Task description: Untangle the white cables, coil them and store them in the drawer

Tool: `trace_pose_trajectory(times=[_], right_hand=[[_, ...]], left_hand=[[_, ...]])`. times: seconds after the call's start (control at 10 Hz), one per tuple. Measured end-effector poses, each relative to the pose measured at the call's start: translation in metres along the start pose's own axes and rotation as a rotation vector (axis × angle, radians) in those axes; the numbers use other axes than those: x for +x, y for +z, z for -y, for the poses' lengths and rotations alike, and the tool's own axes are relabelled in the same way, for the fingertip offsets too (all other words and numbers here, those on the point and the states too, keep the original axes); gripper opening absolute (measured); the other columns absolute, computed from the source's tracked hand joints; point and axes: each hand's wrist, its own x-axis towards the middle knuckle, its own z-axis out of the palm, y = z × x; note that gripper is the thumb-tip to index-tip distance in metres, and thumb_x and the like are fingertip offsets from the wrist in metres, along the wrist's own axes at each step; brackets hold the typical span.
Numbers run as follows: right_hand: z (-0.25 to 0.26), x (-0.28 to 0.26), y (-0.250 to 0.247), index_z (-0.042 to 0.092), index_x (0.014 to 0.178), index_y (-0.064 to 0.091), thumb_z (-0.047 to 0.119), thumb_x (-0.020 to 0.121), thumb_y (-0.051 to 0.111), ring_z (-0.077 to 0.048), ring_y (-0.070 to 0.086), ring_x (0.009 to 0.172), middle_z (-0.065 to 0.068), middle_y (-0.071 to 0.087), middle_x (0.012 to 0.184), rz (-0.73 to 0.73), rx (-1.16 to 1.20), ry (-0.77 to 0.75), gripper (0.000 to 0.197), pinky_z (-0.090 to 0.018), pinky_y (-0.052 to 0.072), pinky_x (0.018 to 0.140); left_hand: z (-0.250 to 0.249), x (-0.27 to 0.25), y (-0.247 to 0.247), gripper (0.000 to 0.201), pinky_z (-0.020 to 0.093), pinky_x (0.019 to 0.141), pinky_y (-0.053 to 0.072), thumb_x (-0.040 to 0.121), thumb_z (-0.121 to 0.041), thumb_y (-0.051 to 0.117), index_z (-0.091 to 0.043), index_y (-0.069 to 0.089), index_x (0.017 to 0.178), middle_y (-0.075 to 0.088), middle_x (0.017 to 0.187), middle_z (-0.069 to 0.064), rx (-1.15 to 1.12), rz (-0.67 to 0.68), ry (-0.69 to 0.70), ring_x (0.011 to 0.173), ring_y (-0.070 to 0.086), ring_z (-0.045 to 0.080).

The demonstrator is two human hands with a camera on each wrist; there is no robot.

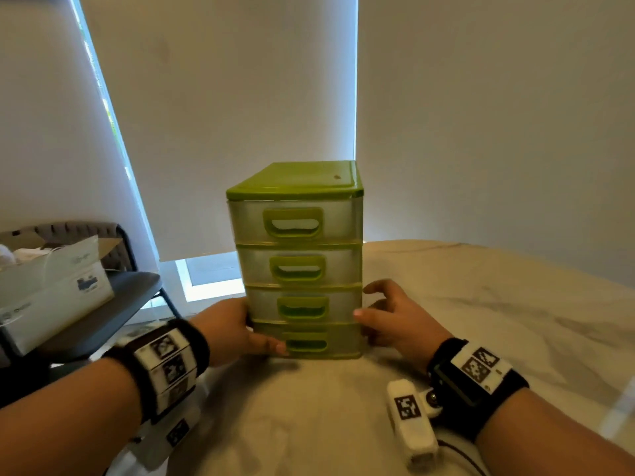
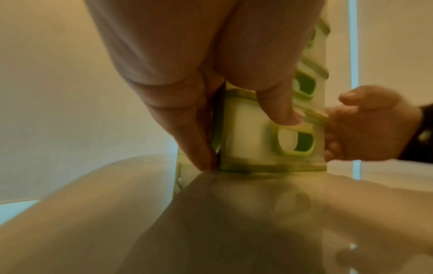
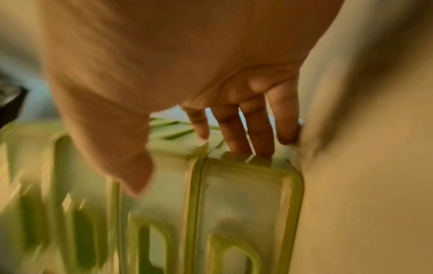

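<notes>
A small drawer unit [image 1: 299, 266] with a green lid and four translucent drawers, all closed, stands upright on the beige marbled surface [image 1: 498, 321]. My left hand [image 1: 233, 331] grips its lower left corner; in the left wrist view the thumb [image 2: 286, 115] presses the bottom drawer front [image 2: 250, 140] and the fingers [image 2: 199, 148] lie down the side. My right hand [image 1: 388, 314] rests against the lower right side, its straight fingers [image 3: 246, 137] along the unit's side [image 3: 234, 194] and the thumb just off the front. No white cables show on the surface.
At the left an open cardboard box [image 1: 51, 286] with white contents sits on a dark chair [image 1: 120, 304]. A white tagged block [image 1: 410, 424] with a thin dark cord lies by my right wrist. Window blinds hang behind the unit.
</notes>
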Motion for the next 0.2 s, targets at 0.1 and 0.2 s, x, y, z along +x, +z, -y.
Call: trace_pose_trajectory(times=[0.1, 0.2], right_hand=[[-0.015, 0.006, -0.005, 0.011, 0.108, 0.052, 0.038, 0.089, 0.065, -0.026, 0.058, 0.063, -0.013, 0.055, 0.08, -0.213, 0.506, 0.129, 0.035, -0.041, 0.053, 0.065], [-0.014, 0.001, -0.012, 0.015, 0.089, 0.056, 0.034, 0.088, 0.061, -0.019, 0.042, 0.054, -0.007, 0.044, 0.067, -0.458, 0.639, 0.095, 0.019, -0.031, 0.04, 0.052]], left_hand=[[0.022, 0.007, -0.004, 0.096, 0.032, 0.096, 0.051, 0.033, -0.081, 0.077, -0.041, 0.054, 0.117, 0.068, 0.11, -0.017, 0.056, 0.071, -0.04, 0.098, 0.066, 0.006], [0.056, -0.003, -0.003, 0.092, 0.04, 0.089, 0.055, 0.039, -0.079, 0.079, -0.031, 0.058, 0.114, 0.069, 0.102, -0.008, 0.002, 0.054, -0.043, 0.092, 0.067, 0.011]])
